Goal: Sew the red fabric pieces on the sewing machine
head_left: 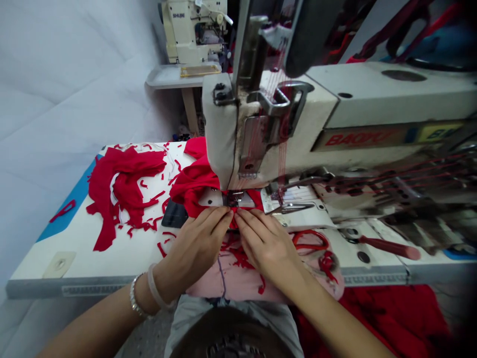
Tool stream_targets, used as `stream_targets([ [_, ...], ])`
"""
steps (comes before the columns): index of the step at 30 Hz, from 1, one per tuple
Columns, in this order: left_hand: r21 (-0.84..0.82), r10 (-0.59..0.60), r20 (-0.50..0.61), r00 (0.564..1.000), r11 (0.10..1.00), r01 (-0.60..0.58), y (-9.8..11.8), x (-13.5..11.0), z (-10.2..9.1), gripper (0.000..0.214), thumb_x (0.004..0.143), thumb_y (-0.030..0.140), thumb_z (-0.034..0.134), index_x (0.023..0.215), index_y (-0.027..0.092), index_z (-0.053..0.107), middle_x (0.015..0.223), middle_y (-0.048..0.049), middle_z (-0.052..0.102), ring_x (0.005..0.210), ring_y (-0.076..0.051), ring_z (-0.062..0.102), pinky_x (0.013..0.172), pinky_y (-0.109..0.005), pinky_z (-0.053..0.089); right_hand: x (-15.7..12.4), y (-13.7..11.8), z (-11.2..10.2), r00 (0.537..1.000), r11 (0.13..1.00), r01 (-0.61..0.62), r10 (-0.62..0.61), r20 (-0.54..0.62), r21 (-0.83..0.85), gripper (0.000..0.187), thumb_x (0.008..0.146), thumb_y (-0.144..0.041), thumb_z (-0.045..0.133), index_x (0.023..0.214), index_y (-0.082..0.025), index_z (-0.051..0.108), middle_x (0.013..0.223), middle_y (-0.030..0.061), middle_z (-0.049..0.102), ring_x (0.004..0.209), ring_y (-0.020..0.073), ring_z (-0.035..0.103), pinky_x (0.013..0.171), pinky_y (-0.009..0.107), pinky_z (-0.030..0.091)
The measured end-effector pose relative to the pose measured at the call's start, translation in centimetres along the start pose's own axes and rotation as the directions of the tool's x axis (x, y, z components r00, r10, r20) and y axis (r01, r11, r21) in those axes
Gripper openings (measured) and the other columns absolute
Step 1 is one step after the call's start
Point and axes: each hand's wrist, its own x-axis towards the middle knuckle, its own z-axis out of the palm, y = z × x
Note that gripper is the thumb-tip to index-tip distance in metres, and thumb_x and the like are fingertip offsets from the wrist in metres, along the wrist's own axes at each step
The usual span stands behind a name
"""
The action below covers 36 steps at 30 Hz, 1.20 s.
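Soft red fabric piece point(194, 185) lay under the cream-white metal sewing machine point(220, 132); left hand point(203, 232), right hand point(265, 237): fingers together, fingertips on the fabric before the machine, clamping untellable; risks: straying fingertips, pricked; uneven tension, puckered seam.

Bearings taken from the fingertips, twelve being straight ahead. Passage from twelve to two: blocked by the sewing machine point(320, 102), its metal foot point(234, 198) just beyond the left hand point(203, 236) and right hand point(266, 238). Just past three: red loop handle point(313, 247); farther out, red-handled tool point(389, 247). Nine to ten: cloth heap point(128, 191). Between eight and nine: tabletop point(119, 263) open for passage.
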Motion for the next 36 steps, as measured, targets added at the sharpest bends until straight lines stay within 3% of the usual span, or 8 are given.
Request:
stream_targets([
  [9,0.065,-0.024,-0.046,0.999,0.997,0.027,0.2,0.3,0.4,0.039,0.094,0.006,0.039,0.131,0.006,0.051,0.132,-0.0167,0.057,0.118,-0.029,0.055,0.09,-0.044,0.056,0.6,0.0,0.6,0.998,0.998,-0.056,0.056,0.006,-0.023,0.033,0.093,-0.014,0.047,0.118,-0.003,0.065,0.118,0.0147,0.068,0.103,0.0266,0.059,0.079,0.04,0.052],
  [14,0.052,-0.027,-0.031,0.999,0.998,0.029,0.0,0.5,0.3,0.038,0.093,0.007,0.042,0.13,0.006,0.052,0.13,-0.0145,0.059,0.117,-0.029,0.057,0.092,-0.044,0.056,0.7,0.4,1.0,0.997,0.996,-0.075,0.075,-0.003,0.042,0.031,0.094,-0.014,0.047,0.117,-0.004,0.066,0.118,0.0158,0.067,0.102,0.0248,0.061,0.083,0.04,0.053],
  [19,0.021,0.018,-0.097,0.995,1.0,-0.016,-0.1,0.3,0.1,0.032,0.094,0.008,0.042,0.123,0.008,0.055,0.124,-0.0137,0.062,0.111,-0.027,0.061,0.086,-0.042,0.059,0.8,0.5,1.1,0.989,0.973,-0.143,0.145,0.003,0.179,0.024,0.094,-0.013,0.049,0.108,-0.008,0.069,0.105,0.0135,0.07,0.101,0.0223,0.064,0.083,0.037,0.056],
  [23,0.006,0.023,-0.11,0.994,1.0,-0.022,-0.4,0.5,0.4,0.034,0.093,0.008,0.043,0.126,0.007,0.053,0.124,-0.0139,0.062,0.113,-0.027,0.06,0.089,-0.042,0.058,1.2,0.5,1.1,0.987,0.966,-0.159,0.162,0.005,0.203,0.024,0.094,-0.011,0.05,0.108,-0.005,0.069,0.098,0.0142,0.07,0.1,0.0225,0.064,0.082,0.035,0.058],
  [27,0.002,0.003,-0.133,0.991,1.0,-0.002,-0.2,0.9,0.9,0.033,0.095,0.009,0.041,0.125,0.006,0.053,0.122,-0.0153,0.062,0.112,-0.027,0.06,0.09,-0.042,0.057,1.5,0.5,1.2,0.995,0.983,-0.095,0.098,-0.011,0.157,0.023,0.09,-0.009,0.054,0.108,-0.003,0.068,0.1,0.0161,0.069,0.101,0.0252,0.063,0.082,0.037,0.059],
  [32,-0.013,-0.041,-0.118,0.992,0.999,0.04,0.9,0.5,0.9,0.027,0.096,0.012,0.042,0.119,0.007,0.055,0.116,-0.0146,0.063,0.11,-0.027,0.06,0.092,-0.041,0.054,1.0,1.2,1.0,0.997,0.991,0.075,-0.072,-0.027,0.115,0.026,0.086,-0.004,0.056,0.111,-0.003,0.063,0.111,0.0188,0.067,0.105,0.0269,0.063,0.092,0.041,0.056],
  [34,-0.15,-0.07,-0.143,0.987,0.988,0.049,-0.8,0.7,0.4,0.024,0.097,0.014,0.041,0.116,0.011,0.055,0.111,-0.0116,0.065,0.103,-0.023,0.062,0.089,-0.037,0.053,0.4,2.2,0.7,0.996,0.987,0.09,-0.088,-0.024,0.131,0.029,0.088,-0.007,0.056,0.117,-0.006,0.06,0.115,0.0183,0.066,0.107,0.0268,0.064,0.09,0.04,0.056],
  [36,-0.305,-0.171,-0.192,0.967,0.947,0.107,-5.2,1.1,-0.4,0.021,0.098,0.018,0.041,0.113,0.014,0.056,0.106,-0.0094,0.065,0.097,-0.018,0.062,0.086,-0.032,0.053,-0.1,3.6,0.3,0.999,0.993,0.034,-0.034,0.001,0.116,0.029,0.093,-0.015,0.052,0.121,-0.011,0.057,0.117,0.0163,0.066,0.103,0.0256,0.066,0.087,0.04,0.056],
])
